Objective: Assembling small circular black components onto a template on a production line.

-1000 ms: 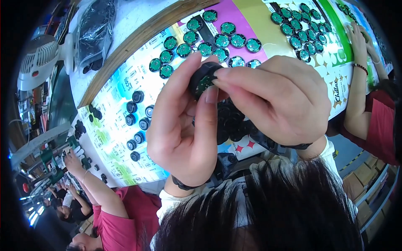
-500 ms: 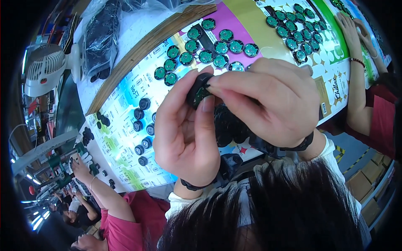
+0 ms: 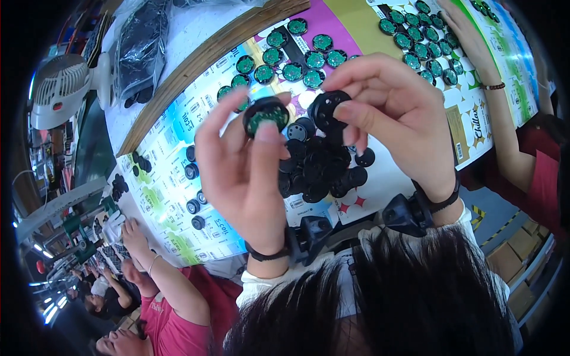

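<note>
My left hand (image 3: 240, 184) pinches a round black housing (image 3: 249, 127), whose open face shows a green circuit board. It is slightly blurred. In my right hand (image 3: 401, 115) a round black cap with small holes (image 3: 325, 111) is held between thumb and fingers. The two parts are apart, side by side above the table. Below and between my hands lies a heap of black round caps (image 3: 320, 163). Beyond them, several black housings with green circuit boards (image 3: 292, 72) stand in loose rows. Closed black round pieces (image 3: 193, 206) lie left of my left hand, which hides part of that group.
A wooden strip (image 3: 196, 56) edges the table's far left, with a plastic bag of dark parts (image 3: 139, 56) and a white fan (image 3: 59, 92) beyond. More circuit-board housings (image 3: 424, 44) lie far right, near a co-worker's arm (image 3: 484, 59). Another co-worker's hand (image 3: 135, 237) is at left.
My hands have moved apart, the right one now bearing the perforated cap. The housing in my left hand has shifted left and tilted, showing its board. The right co-worker's arm has moved left.
</note>
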Available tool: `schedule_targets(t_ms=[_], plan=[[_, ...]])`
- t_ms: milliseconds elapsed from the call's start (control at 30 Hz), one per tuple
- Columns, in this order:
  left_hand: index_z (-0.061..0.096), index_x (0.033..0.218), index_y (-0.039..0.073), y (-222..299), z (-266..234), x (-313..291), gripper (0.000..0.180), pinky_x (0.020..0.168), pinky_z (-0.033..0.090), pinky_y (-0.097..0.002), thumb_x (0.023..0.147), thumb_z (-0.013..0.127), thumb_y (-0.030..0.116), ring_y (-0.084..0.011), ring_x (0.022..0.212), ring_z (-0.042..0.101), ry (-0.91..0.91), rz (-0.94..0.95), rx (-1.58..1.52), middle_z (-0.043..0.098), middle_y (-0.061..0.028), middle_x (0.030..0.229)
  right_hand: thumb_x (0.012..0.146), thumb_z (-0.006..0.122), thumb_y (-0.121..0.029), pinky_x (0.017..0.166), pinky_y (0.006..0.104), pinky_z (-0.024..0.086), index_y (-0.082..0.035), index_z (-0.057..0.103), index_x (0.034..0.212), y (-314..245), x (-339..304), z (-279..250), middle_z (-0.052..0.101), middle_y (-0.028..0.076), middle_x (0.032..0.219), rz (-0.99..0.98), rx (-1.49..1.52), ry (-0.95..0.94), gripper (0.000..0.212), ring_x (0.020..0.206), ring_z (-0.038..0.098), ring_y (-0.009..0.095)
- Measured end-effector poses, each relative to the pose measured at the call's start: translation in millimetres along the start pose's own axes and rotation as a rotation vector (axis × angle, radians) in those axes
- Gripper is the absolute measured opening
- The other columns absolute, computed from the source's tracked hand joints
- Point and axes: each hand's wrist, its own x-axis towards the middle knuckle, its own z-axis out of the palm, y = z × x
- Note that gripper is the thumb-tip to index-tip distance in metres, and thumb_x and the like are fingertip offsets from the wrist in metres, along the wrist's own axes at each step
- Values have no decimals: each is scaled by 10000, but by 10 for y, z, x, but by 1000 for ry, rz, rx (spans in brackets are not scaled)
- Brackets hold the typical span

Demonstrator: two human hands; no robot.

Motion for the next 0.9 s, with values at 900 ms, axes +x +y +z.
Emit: schedule_targets(t_ms=[900], plan=[[451,1127,-64,-223,-309,56,325,780,477,-297,828,500,53,-214,896,569,-236,-428,-507,553,-153,1020,510,699,-59,559,241,435,-25,611,952,332,20,82,557,83,838,-573,-762,57,452,689,537,176]])
